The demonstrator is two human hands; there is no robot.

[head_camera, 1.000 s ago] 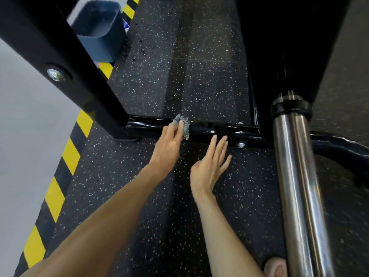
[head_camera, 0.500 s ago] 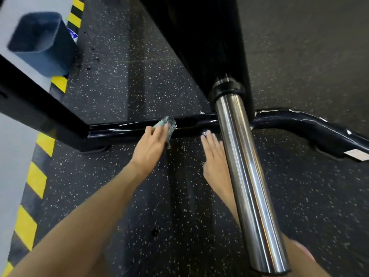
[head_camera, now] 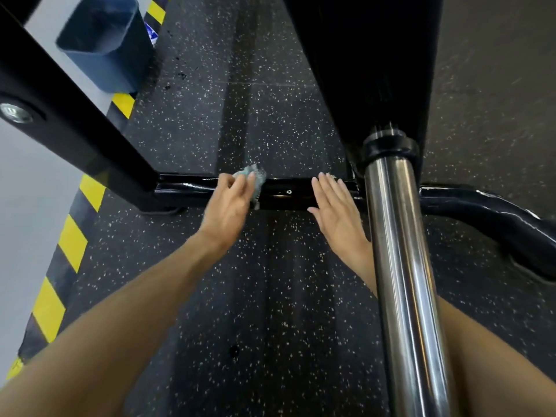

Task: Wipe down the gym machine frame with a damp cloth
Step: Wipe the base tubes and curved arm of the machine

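The machine's black base bar (head_camera: 288, 196) runs left to right across the speckled rubber floor. My left hand (head_camera: 228, 206) holds a small blue-grey cloth (head_camera: 255, 175) against the top of this bar, fingers curved over it. My right hand (head_camera: 337, 209) lies flat with straight fingers, its fingertips on the same bar, a hand's width to the right of the cloth. Part of my right forearm is hidden behind a chrome tube.
A thick chrome tube (head_camera: 400, 266) slants up in front of me at the right. A black beam (head_camera: 75, 124) crosses the upper left. The frame curves away as a black tube (head_camera: 496, 212) at right. A blue bin (head_camera: 102, 46) and yellow-black floor tape (head_camera: 72, 242) lie at left.
My view has swung from side to side. The left hand with the cloth stays on the base bar, and the right hand has moved from the floor up onto the bar.
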